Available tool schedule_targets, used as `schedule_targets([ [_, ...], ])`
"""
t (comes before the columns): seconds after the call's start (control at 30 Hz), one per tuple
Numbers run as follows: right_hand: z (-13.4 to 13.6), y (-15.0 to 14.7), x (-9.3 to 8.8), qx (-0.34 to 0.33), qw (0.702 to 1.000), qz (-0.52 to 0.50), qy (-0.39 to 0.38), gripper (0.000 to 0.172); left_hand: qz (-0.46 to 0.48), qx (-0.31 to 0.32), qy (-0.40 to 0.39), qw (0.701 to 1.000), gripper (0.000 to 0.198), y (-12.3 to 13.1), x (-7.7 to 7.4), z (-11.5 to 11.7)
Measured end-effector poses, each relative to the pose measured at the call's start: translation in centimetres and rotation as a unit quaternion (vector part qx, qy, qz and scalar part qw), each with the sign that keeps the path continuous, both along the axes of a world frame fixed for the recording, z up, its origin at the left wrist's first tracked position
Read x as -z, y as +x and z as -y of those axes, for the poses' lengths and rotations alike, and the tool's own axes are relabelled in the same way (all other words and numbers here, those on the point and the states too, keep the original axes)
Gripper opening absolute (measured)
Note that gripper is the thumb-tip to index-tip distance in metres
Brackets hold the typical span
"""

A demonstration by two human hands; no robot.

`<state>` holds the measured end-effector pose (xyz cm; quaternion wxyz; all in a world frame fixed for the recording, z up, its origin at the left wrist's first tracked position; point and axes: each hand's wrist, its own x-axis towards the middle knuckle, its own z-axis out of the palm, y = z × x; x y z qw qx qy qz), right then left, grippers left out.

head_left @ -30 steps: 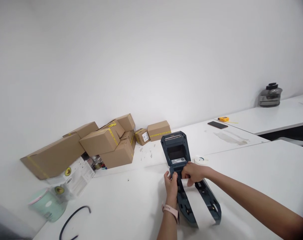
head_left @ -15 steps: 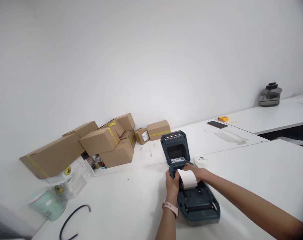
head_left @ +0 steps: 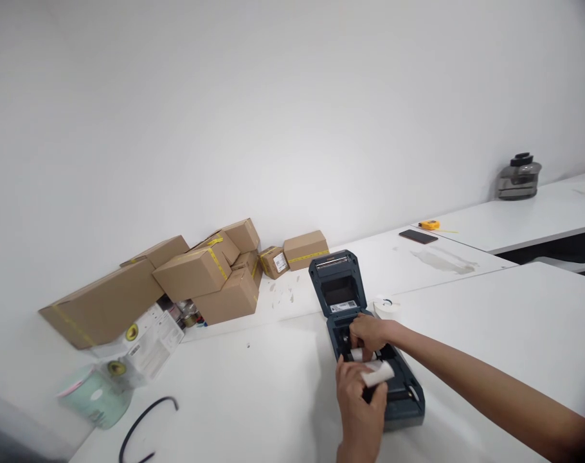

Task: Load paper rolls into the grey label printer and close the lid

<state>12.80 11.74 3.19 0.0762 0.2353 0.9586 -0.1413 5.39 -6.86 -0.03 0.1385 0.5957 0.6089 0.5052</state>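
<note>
A dark blue-grey label printer [head_left: 408, 386] lies on the white table with its lid [head_left: 338, 283] tipped back. My right hand [head_left: 372, 331] reaches into the printer's bay, its fingers curled down against a white paper roll [head_left: 357, 354], which it partly hides. Nearer to me, my left hand [head_left: 360, 399] is closed on the loose curled end of the paper [head_left: 378, 374], over the front part of the printer. The paper between the two hands is partly covered by my fingers.
Behind the printer's right side lies another white roll [head_left: 386, 308]. Cardboard boxes [head_left: 225, 276] are stacked along the wall, near a mint-green tub [head_left: 97, 395] and a black cable [head_left: 145, 418]. A phone [head_left: 418, 236], yellow tape measure [head_left: 429, 225] and dark jug [head_left: 519, 178] stand farther right.
My left hand has moved from the printer's left edge toward me, drawing the paper end forward. My right hand has shifted slightly and sits deeper in the bay. The lid stays up.
</note>
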Motion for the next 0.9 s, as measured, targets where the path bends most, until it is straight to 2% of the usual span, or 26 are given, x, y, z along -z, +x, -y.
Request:
schedule_targets([
  [0.17, 0.6, 0.1, -1.1, -0.003, 1.000, 0.003, -0.006, 0.025, -0.096, 0.008, 0.085, 0.992, 0.019, 1.1, 3.9, 1.6],
  [0.27, 0.9, 0.1, -1.5, -0.005, 1.000, -0.013, -0.018, 0.021, -0.091, -0.028, 0.126, 0.987, 0.024, 1.9, 6.3, 2.3],
  [0.37, 1.5, 0.5, -2.2, -0.008, 0.998, -0.047, -0.034, 0.013, -0.065, -0.054, 0.138, 0.987, 0.027, 2.5, 7.7, 2.4],
  [0.47, 2.2, 1.7, -4.1, -0.008, 0.992, -0.112, -0.058, 0.009, -0.047, -0.056, 0.135, 0.988, 0.031, 2.9, 8.1, 2.2],
  [0.57, 2.3, 3.3, -7.4, 0.021, 0.969, -0.242, -0.051, 0.029, -0.028, -0.062, 0.134, 0.989, 0.032, 3.1, 8.1, 2.1],
  [0.6, 2.0, 3.7, -8.6, 0.053, 0.945, -0.323, -0.024, 0.034, -0.020, -0.065, 0.134, 0.989, 0.033, 3.2, 8.0, 2.1],
  [0.67, 1.0, 4.1, -10.9, 0.139, 0.862, -0.485, 0.051, 0.037, -0.001, -0.074, 0.132, 0.989, 0.033, 3.4, 7.8, 2.2],
  [0.7, 0.3, 4.1, -11.7, 0.177, 0.820, -0.539, 0.080, 0.036, 0.008, -0.078, 0.129, 0.989, 0.034, 3.5, 7.7, 2.3],
  [0.73, -0.6, 4.0, -12.4, 0.205, 0.794, -0.565, 0.094, 0.038, 0.015, -0.081, 0.124, 0.989, 0.035, 3.6, 7.6, 2.4],
  [0.77, -1.5, 3.8, -12.8, 0.221, 0.788, -0.567, 0.093, 0.042, 0.019, -0.083, 0.115, 0.990, 0.036, 3.6, 7.4, 2.4],
  [0.9, -4.4, 2.5, -12.2, 0.228, 0.820, -0.524, 0.025, 0.051, 0.005, -0.078, 0.077, 0.994, 0.039, 3.6, 7.4, 2.8],
])
